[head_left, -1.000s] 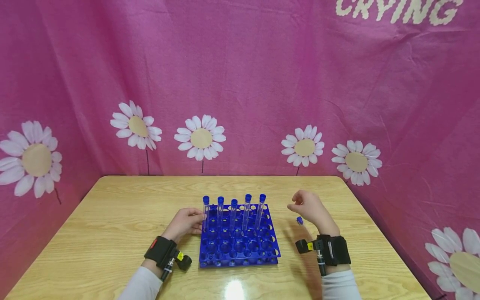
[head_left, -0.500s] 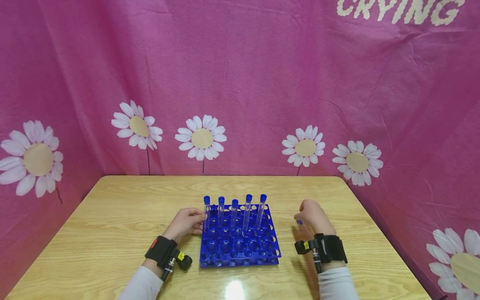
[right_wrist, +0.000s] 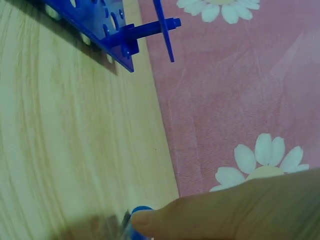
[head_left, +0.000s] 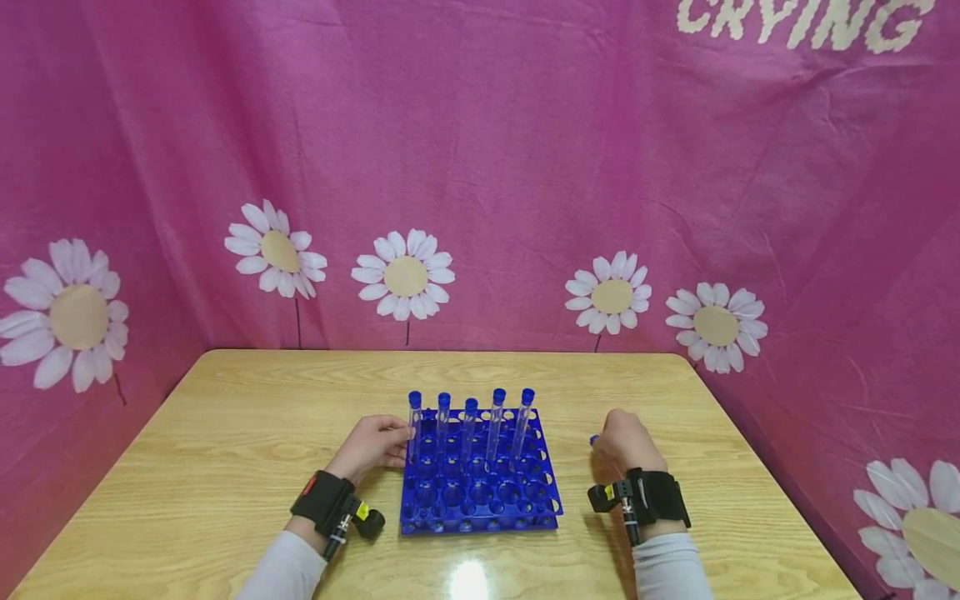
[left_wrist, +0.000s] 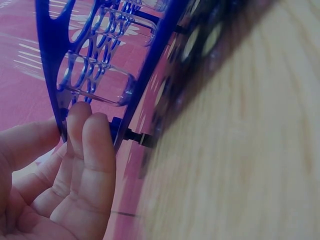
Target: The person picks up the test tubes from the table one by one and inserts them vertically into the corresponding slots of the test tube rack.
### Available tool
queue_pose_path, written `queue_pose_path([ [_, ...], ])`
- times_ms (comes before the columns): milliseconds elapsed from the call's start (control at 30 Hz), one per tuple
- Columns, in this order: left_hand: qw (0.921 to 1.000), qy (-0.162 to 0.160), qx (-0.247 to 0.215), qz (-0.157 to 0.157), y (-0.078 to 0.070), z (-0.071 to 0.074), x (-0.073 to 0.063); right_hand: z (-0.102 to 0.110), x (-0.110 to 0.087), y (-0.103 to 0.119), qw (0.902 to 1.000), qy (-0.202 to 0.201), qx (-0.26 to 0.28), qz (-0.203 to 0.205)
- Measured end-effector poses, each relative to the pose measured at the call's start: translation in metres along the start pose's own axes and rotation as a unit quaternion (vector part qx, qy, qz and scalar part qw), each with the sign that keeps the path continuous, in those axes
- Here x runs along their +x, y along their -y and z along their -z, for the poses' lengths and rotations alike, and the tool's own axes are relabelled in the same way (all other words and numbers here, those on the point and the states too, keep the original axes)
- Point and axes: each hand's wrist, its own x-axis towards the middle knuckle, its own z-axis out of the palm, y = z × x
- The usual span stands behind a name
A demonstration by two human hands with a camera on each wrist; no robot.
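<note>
A blue test tube rack (head_left: 480, 523) stands on the table, with several blue-capped clear test tubes (head_left: 521, 433) upright along its back part. My left hand (head_left: 369, 445) grips the rack's left edge; in the left wrist view the thumb is on one side of a blue plate (left_wrist: 46, 65) and fingertips are between the plates. Right of the rack, my right hand (head_left: 628, 440) pinches the capped end of another test tube. Its blue cap (head_left: 594, 439) shows beside the fingers, and in the right wrist view the thumb (right_wrist: 165, 220) lies over that cap. The hand hides most of this tube.
The wooden table (head_left: 262, 400) reaches back to a pink cloth (head_left: 495, 167) printed with white daisies, which also hangs at both sides. A wrist camera (head_left: 367, 523) sticks out from the left wrist and another (head_left: 602, 497) from the right.
My right hand has come down and closer onto the test tube lying at the right, now covering most of it. The left hand stays on the rack.
</note>
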Motion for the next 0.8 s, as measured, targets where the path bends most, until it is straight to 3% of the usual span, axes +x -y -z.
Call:
queue_pose_path([
  [200, 0.9998, 0.015, -0.008, -0.005, 0.005, 0.002, 0.005, -0.003, 0.002, -0.002, 0.9987, -0.01, -0.028, 0.042],
  [667, 1.0, 0.003, 0.0, 0.002, 0.004, 0.001, 0.005, 0.003, -0.004, 0.007, 0.9995, -0.009, -0.003, 0.03],
  [800, 0.9999, 0.01, -0.002, -0.005, 0.003, 0.002, 0.003, 0.011, -0.005, 0.013, 0.9976, -0.036, -0.005, 0.059],
])
